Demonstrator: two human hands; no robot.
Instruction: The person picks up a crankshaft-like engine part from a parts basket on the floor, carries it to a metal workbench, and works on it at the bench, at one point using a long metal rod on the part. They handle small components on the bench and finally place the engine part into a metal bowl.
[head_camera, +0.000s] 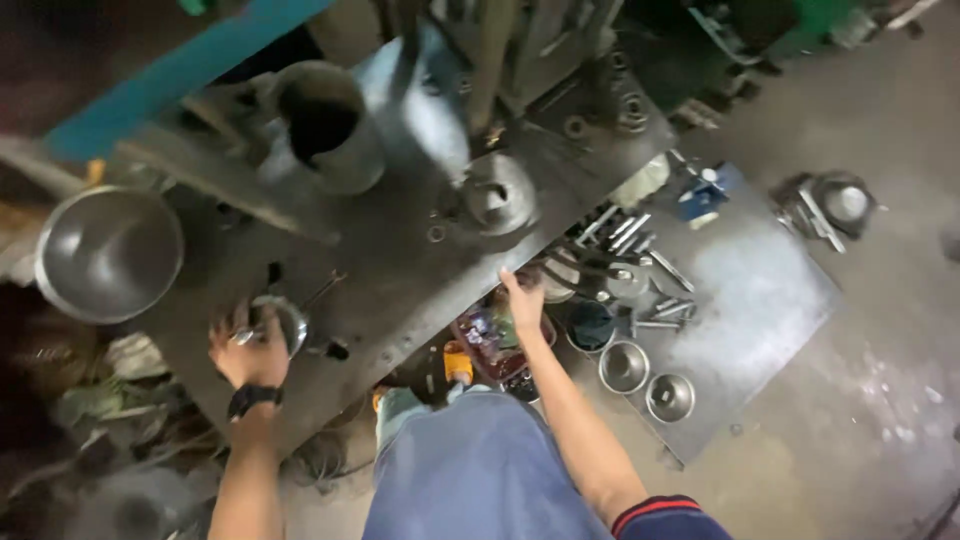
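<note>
Small steel bowl (283, 322) gripped by left hand (248, 352), right hand (524, 303) on press table (400, 270)

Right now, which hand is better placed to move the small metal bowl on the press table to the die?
Left, probably. The left hand already has its fingers around the small metal bowl. The right hand rests empty on the table edge, nearer the round die but holding nothing.

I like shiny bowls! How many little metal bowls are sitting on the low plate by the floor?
2. One small round steel bowl sits beside another small steel bowl on the grey metal floor plate. Clutter may hide more.
</note>
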